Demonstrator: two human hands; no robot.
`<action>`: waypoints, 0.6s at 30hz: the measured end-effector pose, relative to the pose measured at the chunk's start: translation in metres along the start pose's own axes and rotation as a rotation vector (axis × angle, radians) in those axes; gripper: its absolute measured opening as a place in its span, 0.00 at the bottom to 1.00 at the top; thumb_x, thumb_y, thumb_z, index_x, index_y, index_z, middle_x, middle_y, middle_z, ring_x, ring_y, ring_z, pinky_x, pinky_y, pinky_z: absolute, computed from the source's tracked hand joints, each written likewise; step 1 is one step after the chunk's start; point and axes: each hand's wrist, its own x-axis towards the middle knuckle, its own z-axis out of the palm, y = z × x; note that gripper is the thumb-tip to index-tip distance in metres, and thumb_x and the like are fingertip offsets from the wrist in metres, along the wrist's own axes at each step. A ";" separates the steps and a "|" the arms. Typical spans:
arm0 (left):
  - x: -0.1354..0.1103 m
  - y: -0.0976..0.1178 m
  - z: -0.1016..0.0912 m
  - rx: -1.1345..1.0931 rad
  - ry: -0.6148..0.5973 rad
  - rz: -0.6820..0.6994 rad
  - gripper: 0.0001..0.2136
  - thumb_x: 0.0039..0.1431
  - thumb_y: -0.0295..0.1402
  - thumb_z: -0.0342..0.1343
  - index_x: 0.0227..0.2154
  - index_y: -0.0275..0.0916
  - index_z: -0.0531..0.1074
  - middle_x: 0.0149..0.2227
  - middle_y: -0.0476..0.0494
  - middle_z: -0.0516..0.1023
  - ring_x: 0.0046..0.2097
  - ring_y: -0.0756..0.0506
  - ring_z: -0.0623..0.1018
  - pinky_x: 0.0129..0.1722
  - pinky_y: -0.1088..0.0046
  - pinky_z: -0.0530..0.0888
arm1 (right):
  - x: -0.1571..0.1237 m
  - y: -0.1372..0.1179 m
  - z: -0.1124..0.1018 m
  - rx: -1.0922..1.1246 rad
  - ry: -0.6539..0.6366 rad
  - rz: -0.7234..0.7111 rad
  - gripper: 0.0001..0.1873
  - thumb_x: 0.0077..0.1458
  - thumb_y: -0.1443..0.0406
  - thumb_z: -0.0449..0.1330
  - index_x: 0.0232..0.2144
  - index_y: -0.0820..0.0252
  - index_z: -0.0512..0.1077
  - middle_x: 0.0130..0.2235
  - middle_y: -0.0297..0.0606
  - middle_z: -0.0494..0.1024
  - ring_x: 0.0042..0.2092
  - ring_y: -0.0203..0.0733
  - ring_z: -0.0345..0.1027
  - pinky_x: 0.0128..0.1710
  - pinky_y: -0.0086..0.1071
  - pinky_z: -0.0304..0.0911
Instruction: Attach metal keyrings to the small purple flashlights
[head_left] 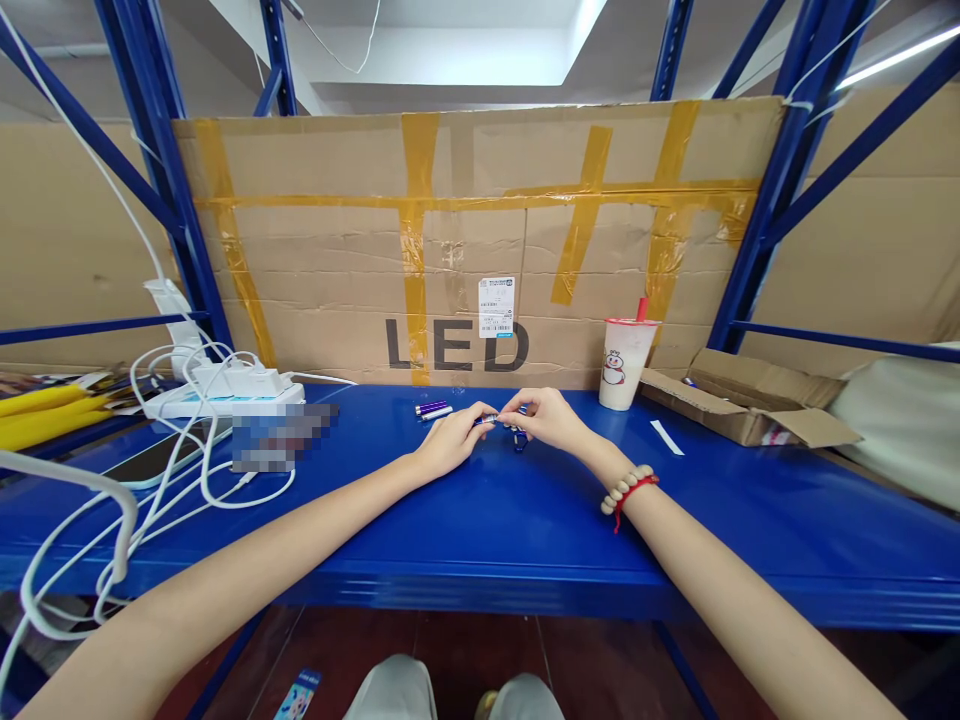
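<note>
Over the middle of the blue shelf, both hands meet at a slim, dark pen-like piece [487,419]. My left hand [450,440] is closed around its left part. The fingertips of my right hand [551,420] pinch at its right end. Just under the right fingers a small dark blue part [520,440] shows; whether it touches the hand, I cannot tell. Beyond the left hand lie a purple tube [430,408] and a white-and-blue tube [436,414], side by side. Fingers hide much of the held piece.
A drink cup [621,365] with a red straw stands at the back right, beside an open cardboard box [739,405]. A white strip [667,437] lies before them. White cables, a power strip [225,400] and a phone [161,458] crowd the left. Taped cardboard [337,250] walls the back.
</note>
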 end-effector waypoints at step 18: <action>-0.003 0.006 -0.002 -0.161 -0.073 0.071 0.09 0.63 0.35 0.40 0.42 0.39 0.61 0.32 0.47 0.72 0.35 0.47 0.73 0.36 0.73 0.68 | 0.000 -0.001 0.002 0.301 -0.087 0.183 0.23 0.38 0.48 0.61 0.19 0.65 0.72 0.15 0.33 0.69 0.15 0.28 0.56 0.14 0.23 0.49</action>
